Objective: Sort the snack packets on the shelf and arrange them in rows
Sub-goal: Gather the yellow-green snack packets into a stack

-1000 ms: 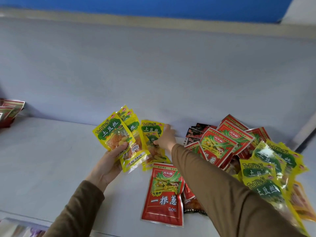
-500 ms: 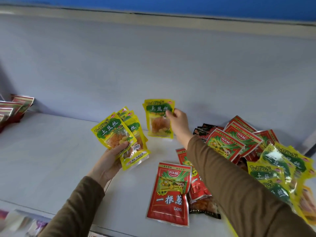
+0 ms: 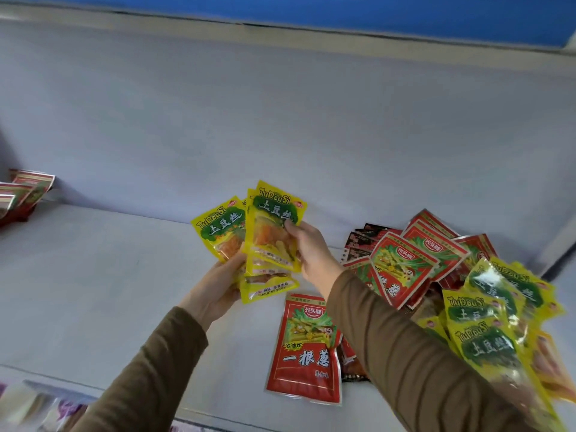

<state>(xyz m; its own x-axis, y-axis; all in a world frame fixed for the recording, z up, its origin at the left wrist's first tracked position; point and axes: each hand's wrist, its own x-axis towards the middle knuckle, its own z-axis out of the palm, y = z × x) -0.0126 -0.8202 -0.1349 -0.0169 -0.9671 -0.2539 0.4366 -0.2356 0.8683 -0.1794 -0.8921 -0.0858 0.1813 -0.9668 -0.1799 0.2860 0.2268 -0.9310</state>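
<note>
Held packets: we see a fan of glossy yellow-and-green plastic snack packets (image 3: 249,241) raised above the pale grey shelf (image 3: 93,275), left of the mixed pile.
Left hand (image 3: 218,288): ours, curled under the fan, gripping its lower edges.
Right hand (image 3: 308,247): thumb and fingers pinch the front yellow packet of that fan.
Flat packet: a red foil packet (image 3: 305,347) lies on the shelf below the fan.
Mixed pile: red, dark and yellow packets (image 3: 436,275) heaped right of the fan.
Far left: red packets (image 3: 21,191) stand by the shelf's back wall.
</note>
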